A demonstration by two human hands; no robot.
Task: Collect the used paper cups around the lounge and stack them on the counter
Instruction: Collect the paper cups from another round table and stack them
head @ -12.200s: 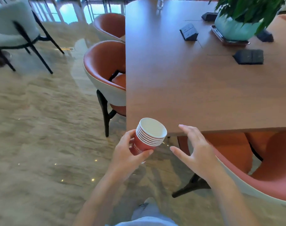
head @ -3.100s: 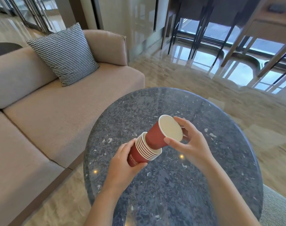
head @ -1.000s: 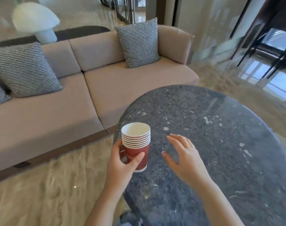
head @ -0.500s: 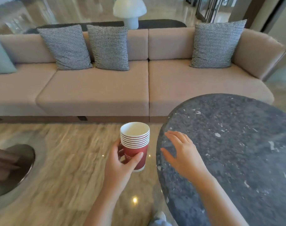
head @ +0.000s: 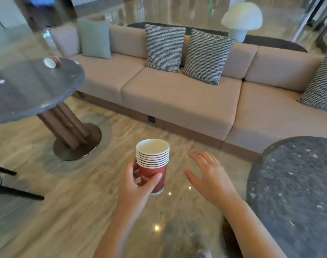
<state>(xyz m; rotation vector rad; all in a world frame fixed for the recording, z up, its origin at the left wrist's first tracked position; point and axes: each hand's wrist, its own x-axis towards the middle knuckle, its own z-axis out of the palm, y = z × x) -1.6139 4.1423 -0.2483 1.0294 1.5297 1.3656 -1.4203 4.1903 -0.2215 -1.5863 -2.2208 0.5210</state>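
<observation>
Now gripping a nested stack of red, white-rimmed paper cups [head: 152, 164] in the left hand [head: 138, 185], thumb and fingers curled round the bottom cup, upright in front of the long beige fabric sofa [head: 177, 94]. Holding the right hand [head: 209, 175] just beside the stack, fingers spread, touching nothing. By the sofa's left end, tipped over on a round dark stone table [head: 28, 90]: another red paper cup [head: 52, 62].

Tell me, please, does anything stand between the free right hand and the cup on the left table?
Nothing visible does: bare floor lies between the right hand and the tipped cup, which rests near the left table's far edge.
</observation>
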